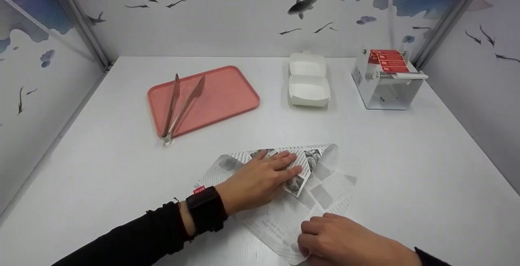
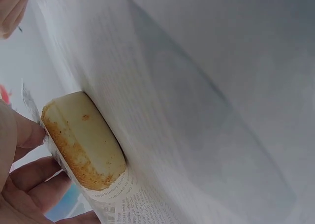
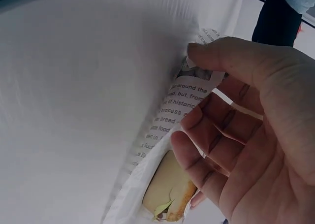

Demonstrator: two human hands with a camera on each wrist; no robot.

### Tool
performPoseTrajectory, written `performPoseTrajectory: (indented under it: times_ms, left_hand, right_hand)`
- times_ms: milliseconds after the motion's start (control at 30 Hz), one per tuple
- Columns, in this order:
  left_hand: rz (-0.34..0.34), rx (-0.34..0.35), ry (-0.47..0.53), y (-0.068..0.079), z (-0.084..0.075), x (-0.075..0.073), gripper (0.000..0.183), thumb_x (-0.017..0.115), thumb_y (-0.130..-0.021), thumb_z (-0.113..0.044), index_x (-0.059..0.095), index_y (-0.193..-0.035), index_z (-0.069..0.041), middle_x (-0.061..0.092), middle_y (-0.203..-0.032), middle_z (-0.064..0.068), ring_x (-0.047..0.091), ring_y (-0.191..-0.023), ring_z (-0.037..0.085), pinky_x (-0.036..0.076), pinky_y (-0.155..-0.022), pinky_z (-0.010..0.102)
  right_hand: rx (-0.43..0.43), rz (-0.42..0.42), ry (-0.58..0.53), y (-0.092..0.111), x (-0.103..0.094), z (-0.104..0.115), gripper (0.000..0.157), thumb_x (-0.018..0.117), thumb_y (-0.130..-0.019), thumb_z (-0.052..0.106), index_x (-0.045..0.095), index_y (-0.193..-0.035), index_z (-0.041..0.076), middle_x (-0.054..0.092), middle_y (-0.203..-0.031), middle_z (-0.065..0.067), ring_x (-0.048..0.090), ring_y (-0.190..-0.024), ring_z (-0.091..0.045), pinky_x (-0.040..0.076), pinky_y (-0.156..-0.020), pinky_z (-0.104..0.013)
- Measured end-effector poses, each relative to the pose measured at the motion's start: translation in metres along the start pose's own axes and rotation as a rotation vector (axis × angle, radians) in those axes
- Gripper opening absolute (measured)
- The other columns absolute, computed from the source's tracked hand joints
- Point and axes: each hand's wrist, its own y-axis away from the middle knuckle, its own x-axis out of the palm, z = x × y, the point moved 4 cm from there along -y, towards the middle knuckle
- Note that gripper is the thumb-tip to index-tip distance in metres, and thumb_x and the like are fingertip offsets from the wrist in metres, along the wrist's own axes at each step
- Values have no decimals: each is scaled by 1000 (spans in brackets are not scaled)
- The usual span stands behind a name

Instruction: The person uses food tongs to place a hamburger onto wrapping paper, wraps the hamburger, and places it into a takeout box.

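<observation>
A sheet of newsprint-patterned wrapping paper (image 1: 329, 189) lies on the table, its far corner folded toward me. My left hand (image 1: 262, 178) presses on that folded flap, fingers straight and spread. Under the flap, the left wrist view shows a sandwich (image 2: 86, 140) of pale bread with browned patches. In the right wrist view a bit of green sticks out of the sandwich (image 3: 170, 187). My right hand (image 1: 337, 237) pinches the paper's near corner with curled fingers. From above, the sandwich is hidden by the flap and my left hand.
A pink tray (image 1: 227, 95) sits at the back left with metal tongs (image 1: 187, 105) lying across it. Behind the paper stands an open white clamshell box (image 1: 309, 79). At the back right is a label dispenser (image 1: 390, 83) with red labels. Printed panels enclose the table.
</observation>
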Motion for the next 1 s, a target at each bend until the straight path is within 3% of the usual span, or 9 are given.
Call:
performPoseTrajectory:
  times_ms: [133,367,633,867,1000]
  left_hand:
    - [8,6,-11,-1,1,0,46,55,-112,-23,56,-157,-20,49,-166,10,48,-155,28,44,-121,63]
    - [-17,38,-46,-1,2,-2,47,61,-108,-21,59,-155,-21,53,-164,9,52,-152,26,47,-119,59]
    - [-71,72,-75,-6,3,-6,40,61,-108,-19,68,-147,-26,63,-155,4,60,-145,24,54,-112,48]
    - [-112,67,29,-14,10,-9,31,68,-105,-22,78,-133,-31,68,-130,6,66,-115,23,59,-84,38]
    - [-135,67,73,-19,14,-11,20,71,-104,-22,80,-121,-25,71,-117,0,66,-106,19,55,-79,35]
  right_hand:
    - [14,-72,-66,0,-11,-7,22,87,-84,18,70,-93,28,63,-87,16,59,-77,-2,45,-70,-18]
    - [44,-230,-168,-4,-31,-29,27,90,-83,13,71,-97,25,65,-93,14,63,-83,-2,53,-77,-22]
    - [234,-231,-182,-9,-40,-54,22,88,-87,14,73,-95,26,67,-95,16,64,-86,-3,56,-75,-28]
    - [315,-280,-216,-16,-42,-74,19,87,-88,12,72,-93,23,67,-89,15,62,-81,-3,53,-71,-24]
    - [394,-248,-226,-18,-41,-85,15,86,-91,15,72,-94,21,68,-88,14,62,-82,-4,54,-73,-28]
